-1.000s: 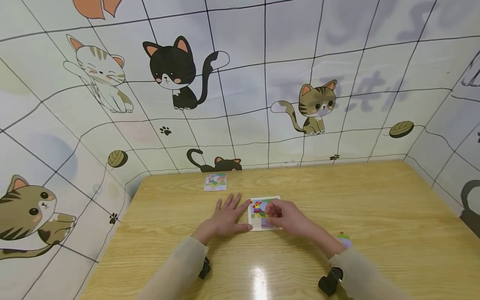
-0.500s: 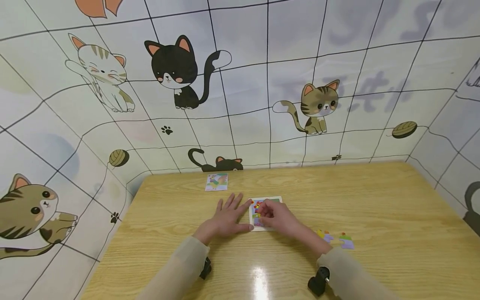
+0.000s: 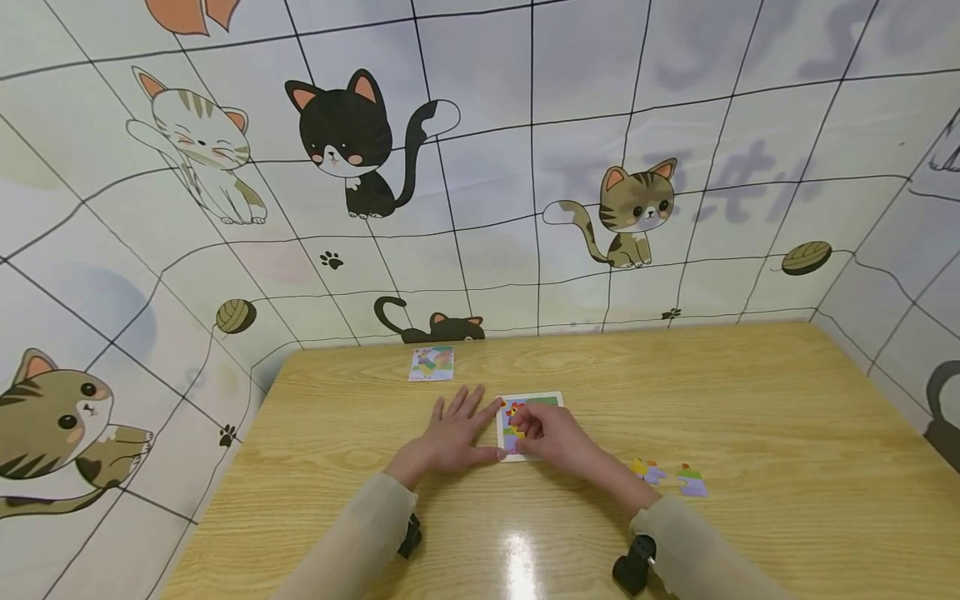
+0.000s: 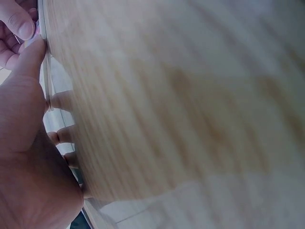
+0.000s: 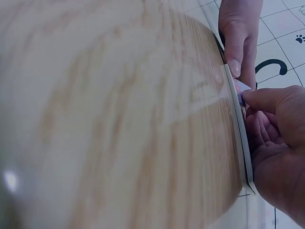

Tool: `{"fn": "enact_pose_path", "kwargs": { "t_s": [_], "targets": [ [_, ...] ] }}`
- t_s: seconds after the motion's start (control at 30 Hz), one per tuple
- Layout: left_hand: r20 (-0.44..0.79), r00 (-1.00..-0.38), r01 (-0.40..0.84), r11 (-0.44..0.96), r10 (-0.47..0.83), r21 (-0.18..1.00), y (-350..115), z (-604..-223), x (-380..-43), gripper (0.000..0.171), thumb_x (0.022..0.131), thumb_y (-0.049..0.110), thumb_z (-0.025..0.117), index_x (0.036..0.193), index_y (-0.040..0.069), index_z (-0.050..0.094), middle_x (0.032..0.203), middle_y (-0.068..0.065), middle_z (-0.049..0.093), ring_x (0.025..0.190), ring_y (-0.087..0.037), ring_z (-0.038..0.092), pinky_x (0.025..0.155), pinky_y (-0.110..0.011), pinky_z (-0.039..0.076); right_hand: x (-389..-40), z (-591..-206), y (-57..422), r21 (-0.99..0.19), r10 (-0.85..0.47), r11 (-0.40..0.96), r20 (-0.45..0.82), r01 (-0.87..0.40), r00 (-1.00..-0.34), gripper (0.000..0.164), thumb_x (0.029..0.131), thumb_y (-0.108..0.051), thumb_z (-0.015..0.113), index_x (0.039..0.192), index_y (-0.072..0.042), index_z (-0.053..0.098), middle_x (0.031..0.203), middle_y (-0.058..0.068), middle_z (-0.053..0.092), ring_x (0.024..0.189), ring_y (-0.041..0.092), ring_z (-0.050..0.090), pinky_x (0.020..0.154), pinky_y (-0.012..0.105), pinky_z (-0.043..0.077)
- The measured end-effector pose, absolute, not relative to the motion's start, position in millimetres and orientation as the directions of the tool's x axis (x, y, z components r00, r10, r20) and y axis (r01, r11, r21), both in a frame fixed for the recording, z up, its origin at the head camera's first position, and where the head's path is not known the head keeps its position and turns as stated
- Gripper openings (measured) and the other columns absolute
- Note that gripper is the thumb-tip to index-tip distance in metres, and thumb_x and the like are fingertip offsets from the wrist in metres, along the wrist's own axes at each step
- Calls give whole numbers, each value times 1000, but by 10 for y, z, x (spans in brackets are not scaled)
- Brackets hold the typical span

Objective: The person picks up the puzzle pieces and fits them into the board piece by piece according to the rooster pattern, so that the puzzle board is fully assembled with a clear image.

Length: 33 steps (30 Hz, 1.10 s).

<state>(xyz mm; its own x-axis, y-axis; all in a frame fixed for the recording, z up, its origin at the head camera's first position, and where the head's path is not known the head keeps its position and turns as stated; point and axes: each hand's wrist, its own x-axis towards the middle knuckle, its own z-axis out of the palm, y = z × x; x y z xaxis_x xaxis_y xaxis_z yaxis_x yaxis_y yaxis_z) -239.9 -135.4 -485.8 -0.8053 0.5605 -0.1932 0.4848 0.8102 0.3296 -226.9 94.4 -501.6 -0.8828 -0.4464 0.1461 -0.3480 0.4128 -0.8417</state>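
Note:
A small square jigsaw puzzle with a white frame (image 3: 531, 395) lies mid-table, its picture showing a colourful bird. My left hand (image 3: 450, 437) rests spread beside it, with index fingertip and thumb at its left edge. Over the puzzle's middle is my right hand (image 3: 551, 433), fingers curled, covering much of the picture. Between its thumb and fingers it pinches a puzzle piece (image 5: 241, 89), pale purple and pink, held at the puzzle's lower left corner next to the left thumb (image 5: 234, 67).
Two loose puzzle pieces lie right of the right forearm: one yellow and purple (image 3: 649, 472), one green and purple (image 3: 692, 481). A square picture card (image 3: 432, 364) lies at the table's back left. A cat-patterned wall covering (image 3: 495, 275) rises behind the table (image 3: 750, 400).
The right hand has moved left across the puzzle to its lower left corner, with the piece there. Its forearm has uncovered the yellow and purple piece. The left hand stays put.

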Motion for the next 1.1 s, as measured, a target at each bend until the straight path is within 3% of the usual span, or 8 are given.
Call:
{"fn": "enact_pose_path", "kwargs": {
  "t_s": [1.1],
  "targets": [
    [-186,-809,482,810,558,333,-1359,-4873,-2398,82,100,58,58,165,20,26,170,-17,9,155,-42,2,116,-71,5,-2304,-4981,911,-773,-480,513,103,-374,-871,23,85,-1,80,107,3,75,88,2,62,77,10,54,69,24,48]
  ]
}}
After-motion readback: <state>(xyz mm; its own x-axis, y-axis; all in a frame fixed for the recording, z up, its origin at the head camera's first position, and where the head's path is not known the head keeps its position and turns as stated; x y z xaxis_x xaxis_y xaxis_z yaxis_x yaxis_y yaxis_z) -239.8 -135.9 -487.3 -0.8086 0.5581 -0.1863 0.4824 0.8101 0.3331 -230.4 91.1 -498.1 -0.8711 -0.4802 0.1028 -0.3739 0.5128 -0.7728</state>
